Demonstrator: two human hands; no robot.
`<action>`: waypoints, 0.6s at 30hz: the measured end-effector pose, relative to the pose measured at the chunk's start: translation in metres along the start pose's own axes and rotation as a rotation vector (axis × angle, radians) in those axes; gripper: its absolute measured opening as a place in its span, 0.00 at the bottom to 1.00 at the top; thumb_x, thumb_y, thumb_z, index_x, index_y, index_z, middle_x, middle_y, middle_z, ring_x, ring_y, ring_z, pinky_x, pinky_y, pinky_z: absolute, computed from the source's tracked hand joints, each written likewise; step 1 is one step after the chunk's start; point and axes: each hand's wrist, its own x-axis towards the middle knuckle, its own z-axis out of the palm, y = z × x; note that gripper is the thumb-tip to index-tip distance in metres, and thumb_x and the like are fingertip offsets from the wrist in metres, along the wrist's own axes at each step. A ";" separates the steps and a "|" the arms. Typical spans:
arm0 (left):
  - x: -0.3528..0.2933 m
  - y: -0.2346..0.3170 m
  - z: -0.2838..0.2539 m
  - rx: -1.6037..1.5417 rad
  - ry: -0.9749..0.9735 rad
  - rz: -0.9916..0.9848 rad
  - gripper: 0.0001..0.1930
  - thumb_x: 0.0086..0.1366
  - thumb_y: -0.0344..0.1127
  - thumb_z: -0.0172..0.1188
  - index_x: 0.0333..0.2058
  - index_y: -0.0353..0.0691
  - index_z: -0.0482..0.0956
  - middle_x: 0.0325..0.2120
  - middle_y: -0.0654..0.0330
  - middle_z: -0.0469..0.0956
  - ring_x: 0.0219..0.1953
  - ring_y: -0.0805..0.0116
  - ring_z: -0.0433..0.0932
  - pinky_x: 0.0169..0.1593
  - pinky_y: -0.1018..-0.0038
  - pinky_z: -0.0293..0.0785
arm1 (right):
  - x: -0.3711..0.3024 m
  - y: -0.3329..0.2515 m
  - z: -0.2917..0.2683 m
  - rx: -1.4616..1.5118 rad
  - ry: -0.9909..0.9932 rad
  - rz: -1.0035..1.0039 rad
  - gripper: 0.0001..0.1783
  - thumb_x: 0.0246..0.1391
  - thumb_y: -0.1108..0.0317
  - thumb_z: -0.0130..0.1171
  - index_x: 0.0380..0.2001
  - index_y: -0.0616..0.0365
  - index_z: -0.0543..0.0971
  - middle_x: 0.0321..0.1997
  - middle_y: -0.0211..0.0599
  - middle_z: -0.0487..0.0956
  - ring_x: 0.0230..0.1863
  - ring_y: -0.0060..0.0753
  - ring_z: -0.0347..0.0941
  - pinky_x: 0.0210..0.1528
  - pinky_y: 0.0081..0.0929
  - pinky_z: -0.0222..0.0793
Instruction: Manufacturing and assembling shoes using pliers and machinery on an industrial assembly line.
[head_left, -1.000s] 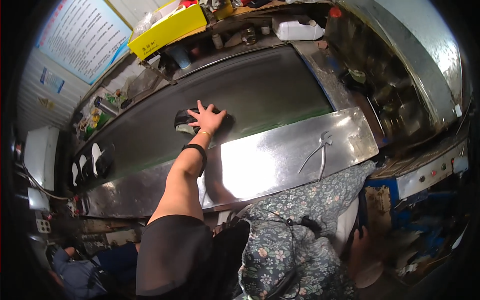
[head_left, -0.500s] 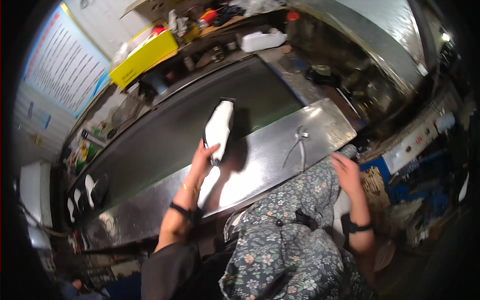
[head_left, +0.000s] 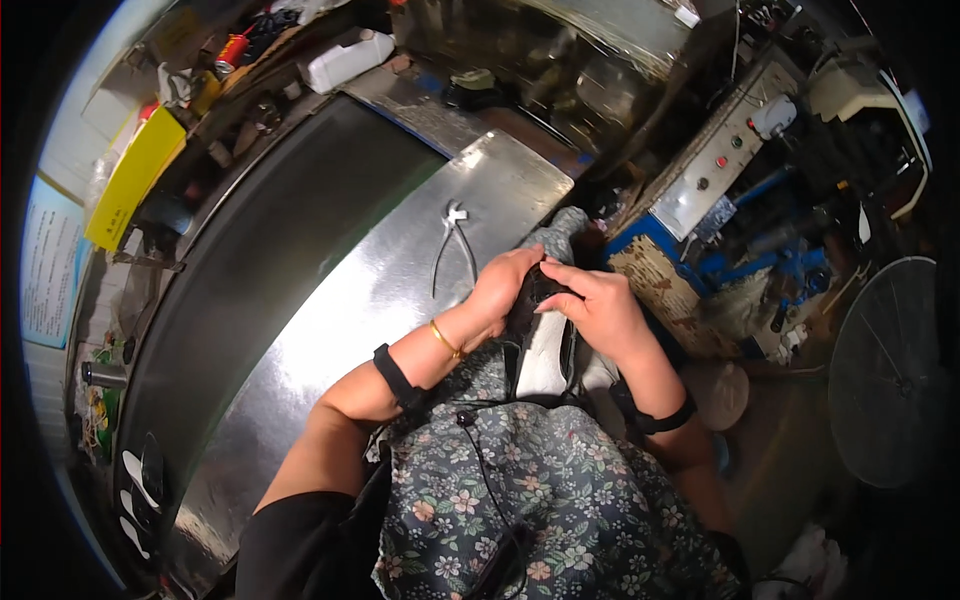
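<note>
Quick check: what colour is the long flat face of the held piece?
The long flat face is white, seen best in the head view.

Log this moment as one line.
left hand: holding shoe piece | right hand: pinching its dark end | pincers: on metal counter

Bench: shiny metal top (head_left: 395, 240) (glare whitens its middle) | on it: pincers (head_left: 456, 217), handles spread | alongside: dark belt (head_left: 270, 210) | on belt's near-left end: white-soled shoes (head_left: 138, 480), lying close together

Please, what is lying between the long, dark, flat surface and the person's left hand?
In the head view, grey metal pliers with spread handles lie on the shiny silver plate between dark surface and left hand.
</note>
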 end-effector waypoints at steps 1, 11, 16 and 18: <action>0.005 -0.003 0.007 0.015 -0.043 -0.046 0.18 0.72 0.45 0.48 0.39 0.35 0.78 0.30 0.60 0.79 0.32 0.73 0.77 0.35 0.77 0.74 | -0.003 0.002 -0.008 -0.060 -0.056 -0.058 0.20 0.45 0.65 0.70 0.41 0.63 0.81 0.39 0.49 0.81 0.38 0.48 0.80 0.37 0.34 0.77; 0.023 -0.018 0.010 0.253 0.095 0.436 0.19 0.67 0.44 0.54 0.48 0.34 0.74 0.45 0.53 0.77 0.51 0.62 0.75 0.58 0.66 0.67 | 0.006 0.043 -0.007 0.061 -0.171 0.303 0.19 0.51 0.66 0.66 0.46 0.62 0.79 0.28 0.49 0.81 0.30 0.27 0.79 0.34 0.29 0.72; 0.022 -0.024 -0.004 1.125 0.068 0.624 0.23 0.58 0.41 0.61 0.51 0.39 0.71 0.49 0.48 0.74 0.57 0.49 0.69 0.61 0.61 0.62 | -0.059 0.067 0.056 0.412 0.339 0.544 0.15 0.64 0.67 0.51 0.47 0.66 0.76 0.47 0.39 0.79 0.52 0.28 0.72 0.56 0.30 0.65; 0.030 -0.023 -0.009 1.057 0.054 0.623 0.22 0.60 0.35 0.61 0.53 0.39 0.71 0.46 0.50 0.75 0.50 0.52 0.74 0.58 0.63 0.67 | -0.070 0.089 0.045 0.457 0.131 0.715 0.13 0.64 0.66 0.52 0.44 0.65 0.78 0.41 0.30 0.81 0.42 0.20 0.73 0.46 0.22 0.69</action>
